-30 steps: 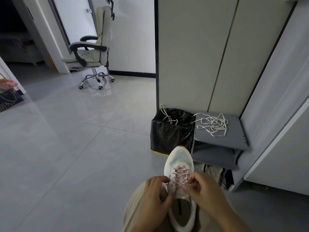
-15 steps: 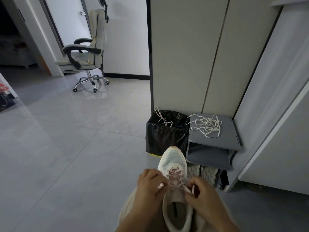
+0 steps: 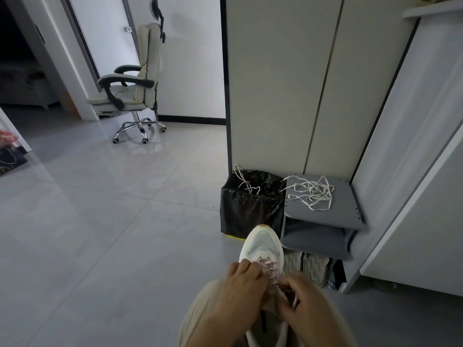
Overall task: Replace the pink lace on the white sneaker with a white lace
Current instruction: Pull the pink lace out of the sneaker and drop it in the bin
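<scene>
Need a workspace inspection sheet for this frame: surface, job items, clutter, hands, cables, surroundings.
Surface: grey tiled floor; the work is done over the person's lap.
Job's things: white sneaker has its toe pointing away, with the pink lace still threaded near the toe. The white lace lies in a loose pile on the grey shelf.
Clutter: black bin bag with a spare lace draped over its rim; quilted items under the shelf, kind unclear.
Hands: left hand grips the sneaker beside the lacing; right hand pinches the pink lace.
Cables: nothing seen.
Surroundings: office chair, cabinet doors.
</scene>
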Tool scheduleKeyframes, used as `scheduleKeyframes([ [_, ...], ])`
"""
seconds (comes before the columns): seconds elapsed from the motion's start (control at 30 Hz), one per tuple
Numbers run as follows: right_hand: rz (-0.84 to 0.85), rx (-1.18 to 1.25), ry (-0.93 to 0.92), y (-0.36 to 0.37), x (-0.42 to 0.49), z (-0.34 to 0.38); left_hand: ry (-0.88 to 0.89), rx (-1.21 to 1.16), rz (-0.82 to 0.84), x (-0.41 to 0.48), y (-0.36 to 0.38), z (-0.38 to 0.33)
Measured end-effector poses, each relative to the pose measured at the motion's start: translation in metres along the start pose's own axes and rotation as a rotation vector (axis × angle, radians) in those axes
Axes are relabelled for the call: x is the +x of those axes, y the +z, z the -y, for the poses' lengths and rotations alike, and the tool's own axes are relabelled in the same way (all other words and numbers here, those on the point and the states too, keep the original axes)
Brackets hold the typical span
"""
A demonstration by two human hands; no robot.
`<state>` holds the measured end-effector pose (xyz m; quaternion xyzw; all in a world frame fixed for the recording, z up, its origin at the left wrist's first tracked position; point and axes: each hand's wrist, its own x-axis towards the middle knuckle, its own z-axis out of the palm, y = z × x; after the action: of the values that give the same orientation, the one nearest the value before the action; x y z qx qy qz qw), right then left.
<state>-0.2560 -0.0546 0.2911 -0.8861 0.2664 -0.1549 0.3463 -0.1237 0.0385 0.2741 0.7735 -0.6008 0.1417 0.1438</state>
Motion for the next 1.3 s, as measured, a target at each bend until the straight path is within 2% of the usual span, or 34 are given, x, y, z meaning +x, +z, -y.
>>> scheduleKeyframes([
  [0.03,-0.008,-0.019,-0.001,0.001,0.0,-0.003,-0.005,-0.058,-0.024,0.0,-0.002,0.003],
  [0.1,-0.042,-0.033,0.008,0.005,-0.001,-0.009,-0.047,-0.35,-0.096,-0.005,-0.01,0.011],
  [0.17,-0.079,0.005,0.005,0.007,-0.001,-0.014,-0.257,-0.686,-0.165,-0.017,-0.019,0.028],
  [0.23,-0.107,-0.005,0.005,0.008,-0.001,-0.015,-0.465,-0.859,-0.23,-0.033,-0.024,0.043],
  [0.33,-0.117,-0.03,0.008,0.009,-0.002,-0.013,-0.659,-0.782,-0.114,-0.049,-0.016,0.051],
  [0.4,-0.119,-0.011,-0.001,0.009,-0.002,-0.011,-0.68,-0.553,-0.085,-0.047,-0.012,0.042],
  [0.47,-0.105,0.0,-0.006,0.009,-0.003,-0.011,-0.475,-0.314,-0.188,-0.034,-0.015,0.024],
  [0.5,-0.098,0.01,0.003,0.01,-0.003,-0.011,-0.328,-0.261,-0.179,-0.025,-0.019,0.012],
  [0.57,-0.1,0.031,0.011,0.012,-0.004,-0.013,-0.088,-0.109,-0.066,-0.009,-0.018,-0.009],
  [0.6,-0.104,0.047,0.014,0.013,-0.004,-0.015,-0.05,-0.049,-0.007,-0.004,-0.018,-0.015],
  [0.67,-0.125,0.077,0.023,0.016,-0.005,-0.018,-0.068,-0.05,0.065,0.003,-0.016,-0.018],
  [0.8,-0.176,0.053,0.028,0.016,-0.009,-0.02,-0.061,-0.118,-0.038,-0.009,-0.017,-0.006],
  [0.93,-0.229,0.108,0.027,0.016,-0.007,-0.023,-0.435,-0.415,-0.292,-0.041,-0.03,0.034],
  [0.97,-0.21,0.107,0.027,0.017,-0.005,-0.025,-0.534,-0.434,-0.308,-0.047,-0.037,0.045],
  [1.0,-0.182,0.112,0.036,0.018,-0.005,-0.025,-0.594,-0.406,-0.284,-0.05,-0.043,0.055],
  [1.1,-0.152,0.148,0.062,0.02,-0.005,-0.023,-0.715,-0.234,-0.035,-0.048,-0.051,0.064],
  [1.13,-0.157,0.16,0.066,0.02,-0.006,-0.022,-0.749,-0.22,-0.021,-0.043,-0.05,0.059],
  [1.2,-0.15,0.166,0.066,0.02,-0.006,-0.02,-0.677,-0.286,-0.114,-0.032,-0.045,0.037],
  [1.23,-0.138,0.153,0.063,0.019,-0.006,-0.018,-0.626,-0.343,-0.1,-0.025,-0.044,0.021],
  [1.3,-0.114,0.113,0.046,0.015,-0.007,-0.013,-0.548,-0.366,0.154,-0.019,-0.035,-0.005],
])
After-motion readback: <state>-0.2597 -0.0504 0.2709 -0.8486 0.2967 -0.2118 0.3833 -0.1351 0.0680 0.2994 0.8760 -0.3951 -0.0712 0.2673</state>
